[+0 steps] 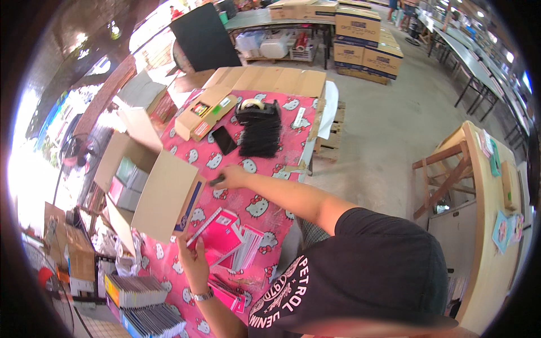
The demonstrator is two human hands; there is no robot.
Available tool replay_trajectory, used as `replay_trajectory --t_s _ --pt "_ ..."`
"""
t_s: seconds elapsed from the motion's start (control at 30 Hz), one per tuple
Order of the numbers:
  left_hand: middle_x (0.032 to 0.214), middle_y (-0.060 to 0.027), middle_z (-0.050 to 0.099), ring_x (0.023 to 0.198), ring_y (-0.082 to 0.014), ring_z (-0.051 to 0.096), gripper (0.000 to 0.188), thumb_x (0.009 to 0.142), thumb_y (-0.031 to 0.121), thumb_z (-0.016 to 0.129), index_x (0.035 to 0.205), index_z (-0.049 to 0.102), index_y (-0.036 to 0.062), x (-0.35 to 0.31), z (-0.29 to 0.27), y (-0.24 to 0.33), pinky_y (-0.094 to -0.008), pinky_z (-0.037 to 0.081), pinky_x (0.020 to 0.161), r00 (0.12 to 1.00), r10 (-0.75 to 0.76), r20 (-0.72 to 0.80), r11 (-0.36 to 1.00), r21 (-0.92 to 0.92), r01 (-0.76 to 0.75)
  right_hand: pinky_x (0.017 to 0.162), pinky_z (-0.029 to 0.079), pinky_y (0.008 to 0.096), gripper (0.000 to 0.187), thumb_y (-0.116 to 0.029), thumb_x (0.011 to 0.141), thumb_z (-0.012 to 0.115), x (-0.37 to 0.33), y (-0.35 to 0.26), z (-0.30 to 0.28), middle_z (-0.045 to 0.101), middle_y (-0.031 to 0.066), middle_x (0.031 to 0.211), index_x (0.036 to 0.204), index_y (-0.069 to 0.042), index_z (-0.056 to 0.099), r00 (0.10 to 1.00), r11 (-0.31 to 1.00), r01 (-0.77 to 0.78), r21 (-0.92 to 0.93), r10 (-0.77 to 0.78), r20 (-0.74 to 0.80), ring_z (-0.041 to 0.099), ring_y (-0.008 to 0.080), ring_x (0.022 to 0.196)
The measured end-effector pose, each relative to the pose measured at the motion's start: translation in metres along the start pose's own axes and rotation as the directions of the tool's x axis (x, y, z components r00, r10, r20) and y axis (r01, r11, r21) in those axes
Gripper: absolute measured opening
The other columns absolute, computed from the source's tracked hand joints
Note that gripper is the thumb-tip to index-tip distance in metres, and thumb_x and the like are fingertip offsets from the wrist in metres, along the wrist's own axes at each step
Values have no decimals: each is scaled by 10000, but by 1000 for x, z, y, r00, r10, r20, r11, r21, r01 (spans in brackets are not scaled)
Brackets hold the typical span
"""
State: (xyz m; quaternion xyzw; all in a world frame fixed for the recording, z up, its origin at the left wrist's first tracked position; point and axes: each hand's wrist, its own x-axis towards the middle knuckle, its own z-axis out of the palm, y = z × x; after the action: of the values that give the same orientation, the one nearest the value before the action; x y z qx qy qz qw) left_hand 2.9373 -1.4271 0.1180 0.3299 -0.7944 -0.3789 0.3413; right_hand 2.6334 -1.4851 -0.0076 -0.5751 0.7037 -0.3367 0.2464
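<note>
My right hand is closed round a small dark tool, too small to name, beside the carton's flap. My left hand, watch at the wrist, has thumb and fingers apart. Its fingertips are at the lower corner of the flap, close to the spiral edge of a pink notebook; whether they grip either is unclear. The cardboard carton stands with its flaps spread, and pale wrapped packs show inside. More pink notebooks lie near my left forearm.
On the pink patterned table cover are a phone, a tape dispenser, a black bristly bundle and a small open box. Stacked books stand front left. A fan is beyond the carton; cartons stand behind.
</note>
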Motion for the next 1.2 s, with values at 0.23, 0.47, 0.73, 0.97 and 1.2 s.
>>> replay_trajectory --t_s 0.23,0.47,0.73,0.97,1.2 --pt "1075 -111 671 766 -135 626 214 1003 81 593 1209 580 25 1 7 -4 -253 502 589 998 18 -66 998 56 -15 1135 357 507 921 -446 759 798 -75 94 43 326 252 1569 1524 -166 370 976 986 148 -82 -159 -148 393 467 1385" --pt "988 -121 662 709 -175 595 163 973 75 631 1116 573 25 -6 12 -3 -300 480 589 987 27 -160 987 164 -1 1164 298 497 746 -351 845 733 -166 81 35 410 216 1511 1487 -127 425 935 864 -122 -489 -66 -349 351 423 1419" --pt "782 -164 588 639 -246 531 186 1013 177 607 1001 565 -4 -6 17 -5 -346 454 609 982 -11 -188 985 165 42 1115 324 506 496 -199 848 719 -166 -134 -43 555 110 1343 1309 -92 572 598 679 681 -276 -732 -326 526 300 1243" --pt "1060 -185 671 772 -274 656 222 942 93 666 1135 613 -4 -18 12 -15 -352 517 639 966 -67 -251 989 113 98 1138 240 588 304 -325 885 699 -101 -156 -35 675 48 1184 1134 -156 659 733 680 676 -283 -659 167 558 227 1236" --pt "1106 -184 670 821 -277 676 384 894 15 643 1260 535 53 -13 19 2 -350 513 637 964 33 -265 992 125 1 1135 194 622 233 -310 939 642 -86 -177 -62 677 24 1112 1089 -135 674 744 719 640 -270 -493 450 585 227 1173"
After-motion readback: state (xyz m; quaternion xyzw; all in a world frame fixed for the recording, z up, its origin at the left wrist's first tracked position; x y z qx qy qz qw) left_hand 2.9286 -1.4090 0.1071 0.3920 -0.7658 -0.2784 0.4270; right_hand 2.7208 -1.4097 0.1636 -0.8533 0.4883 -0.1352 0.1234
